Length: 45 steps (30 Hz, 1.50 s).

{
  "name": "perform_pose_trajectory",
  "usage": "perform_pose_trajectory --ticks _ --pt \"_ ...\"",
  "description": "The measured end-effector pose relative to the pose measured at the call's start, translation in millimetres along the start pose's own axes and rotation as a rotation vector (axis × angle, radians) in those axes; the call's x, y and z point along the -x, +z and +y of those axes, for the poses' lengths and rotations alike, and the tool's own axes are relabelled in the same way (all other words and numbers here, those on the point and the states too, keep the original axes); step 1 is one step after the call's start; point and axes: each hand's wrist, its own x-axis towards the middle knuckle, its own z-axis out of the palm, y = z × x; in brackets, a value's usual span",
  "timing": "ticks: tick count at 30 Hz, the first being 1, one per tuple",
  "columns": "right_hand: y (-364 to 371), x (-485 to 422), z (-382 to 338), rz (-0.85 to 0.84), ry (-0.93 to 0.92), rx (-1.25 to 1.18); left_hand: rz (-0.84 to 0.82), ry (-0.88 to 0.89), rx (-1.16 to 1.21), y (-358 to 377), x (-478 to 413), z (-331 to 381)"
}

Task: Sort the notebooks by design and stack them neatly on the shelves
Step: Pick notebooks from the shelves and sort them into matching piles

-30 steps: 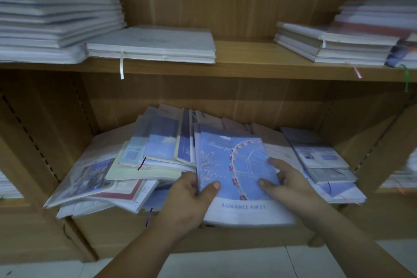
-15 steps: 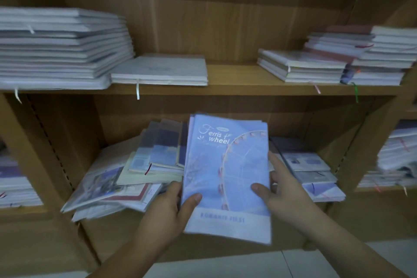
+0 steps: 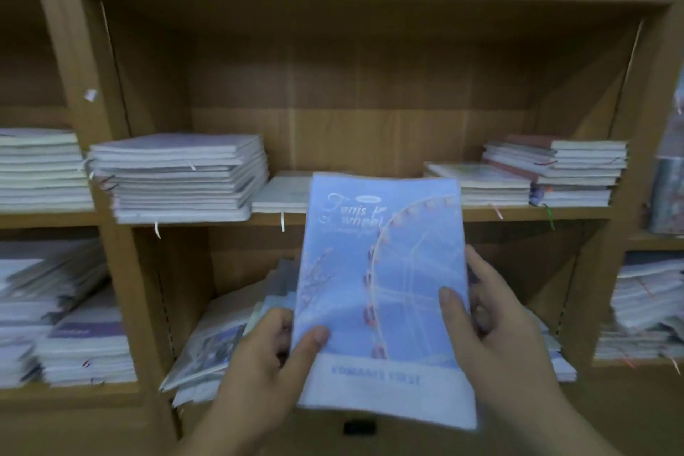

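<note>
The blue notebook (image 3: 385,270) hides most of the loose pile (image 3: 222,337) at eight o'clock; its bottom lettering blurs past reading.

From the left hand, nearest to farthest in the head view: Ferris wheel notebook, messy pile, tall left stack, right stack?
1. Ferris wheel notebook, gripped by the left hand.
2. Messy pile, low, just behind that hand.
3. Tall stack, higher, to the left.
4. Right stack, higher, far right.
</note>
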Motion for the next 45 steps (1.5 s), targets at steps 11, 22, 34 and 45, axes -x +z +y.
perform_pose_trajectory --ticks 11,22,34,45 --pt "45.6 -151.3 -39.2 -0.225 0.096 0.003 0.203 -0.053 0.137 -55.2 -138.0 80.9" --pt "67.0 -180.1 -11.3 -0.366 0.08 0.102 0.132 0.208 -0.199 -79.8 -135.3 42.1" --pt "87.9 -211.6 17.0 -0.275 -0.056 0.238 0.346 0.353 -0.509 -73.4 -170.6 15.1" --pt "85.9 -162.0 41.4 0.038 -0.216 0.283 0.064 0.483 -0.44 -23.1 -124.8 -22.7"
